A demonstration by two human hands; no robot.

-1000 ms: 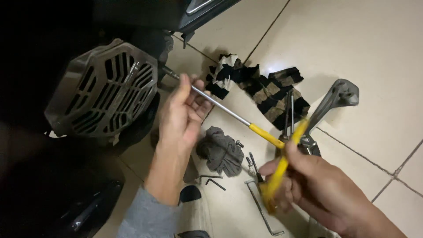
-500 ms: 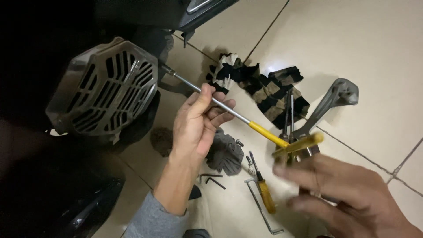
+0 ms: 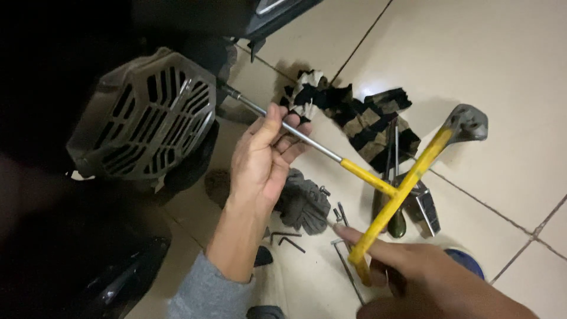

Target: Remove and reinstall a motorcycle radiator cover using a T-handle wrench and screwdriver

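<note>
Head view, tiled floor point(image 3: 520, 77), person crouched by a dark vehicle body. T-handle wrench point(image 3: 331, 150): long steel shaft with yellow crossbar, running from the grey slotted cover point(image 3: 147, 115) at 10 o'clock down to the crossbar at 4 o'clock; its socket end sits at the cover's right edge. Left hand point(image 3: 260, 159) is mid-frame, palm up, fingers loosely curled around the bare shaft, cradling it more than clamping. Right hand point(image 3: 413, 277) is at 5 o'clock, blurred, with a fingertip against the lower end of the yellow crossbar; fingers look extended rather than wrapped, so open, touching only. Judgement: the wrench is rigid steel, moderately heavy and long, so it will tip if held at one point; the smooth shaft is likely slick and suits guiding only, while the coated crossbar offers the better grip and leverage. Around it: black-and-tan striped rag point(image 3: 360, 115) at 1 o'clock, crumpled grey glove point(image 3: 304, 204) just beside the left wrist, small hex keys point(image 3: 286, 239) on the floor at 6 o'clock, grey metal lever point(image 3: 466, 124) at 3 o'clock behind the crossbar tip, and a screwdriver with dark green handle point(image 3: 397, 221) under the crossbar. A blue object shows at 4 o'clock, mostly hidden, kind unclear.
</note>
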